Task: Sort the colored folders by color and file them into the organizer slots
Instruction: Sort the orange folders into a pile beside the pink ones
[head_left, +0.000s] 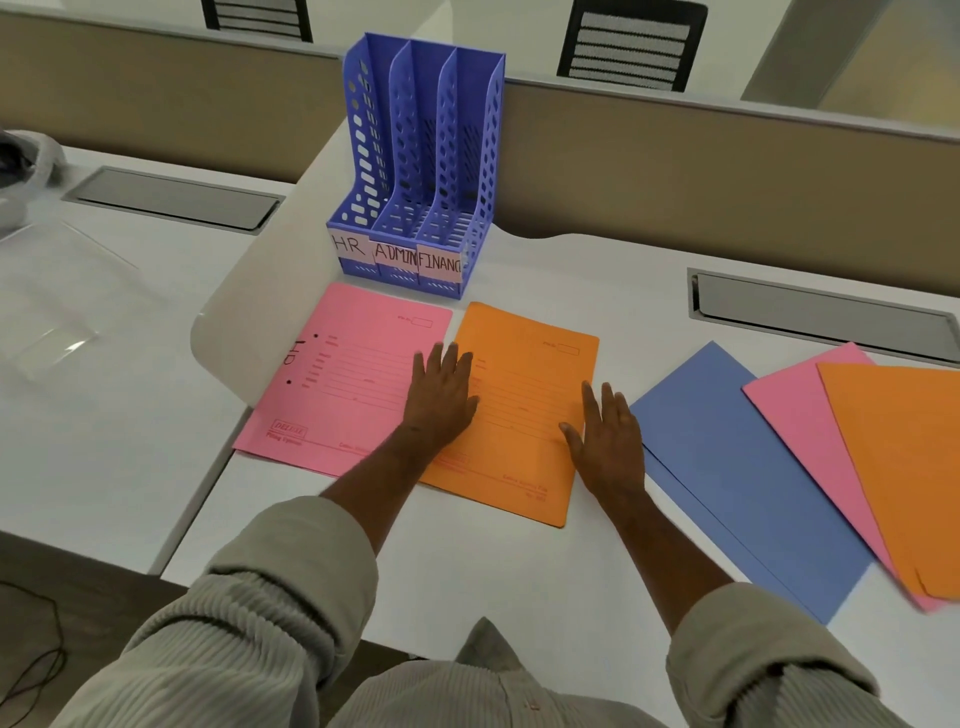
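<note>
On the smooth white desk (519, 571), a matte pink card folder (343, 379) marked HR lies at ten o'clock. My left hand (441, 395) presses flat, fingers spread, across its seam with the orange folder (524, 410); my right hand (608, 441) lies spread on that folder's right edge. The perforated blue plastic organizer (415, 171) stands at twelve. Blue (737, 467), pink (800, 410) and orange (904, 467) folders fan at three.

orange folder (904, 467) cropped, pink folder (800, 415) mostly covered

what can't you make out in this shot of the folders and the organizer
Head view only:
- FINANCE label on the organizer: last letter hidden round the corner.
- Orange folder: printed lines too faint to read, partly under the left hand and right hand.
- Right orange folder: cut off by the frame edge.
- Right pink folder: mostly covered by it.
</note>
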